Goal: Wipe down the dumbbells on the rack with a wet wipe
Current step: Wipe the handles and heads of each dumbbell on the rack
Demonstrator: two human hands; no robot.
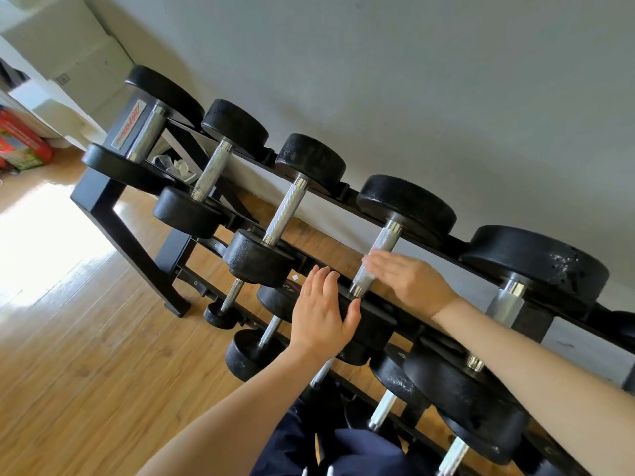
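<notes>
A black two-tier rack (113, 218) holds several black dumbbells with chrome handles, running from upper left to lower right. My left hand (321, 312) lies flat with straight fingers on the near head of the fourth top-row dumbbell (407, 204). My right hand (407, 278) is stretched flat over that dumbbell's knurled handle (381, 245), fingers straight and pointing left. No wet wipe shows in either hand. The near head is mostly hidden under my left hand.
A grey wall stands behind the rack. Wooden floor (68, 338) spreads to the left, bright with sunlight. A red and green package (20, 142) sits at the far left. Crumpled white material (177, 164) lies behind the rack. Dark trousers (343, 451) show at the bottom.
</notes>
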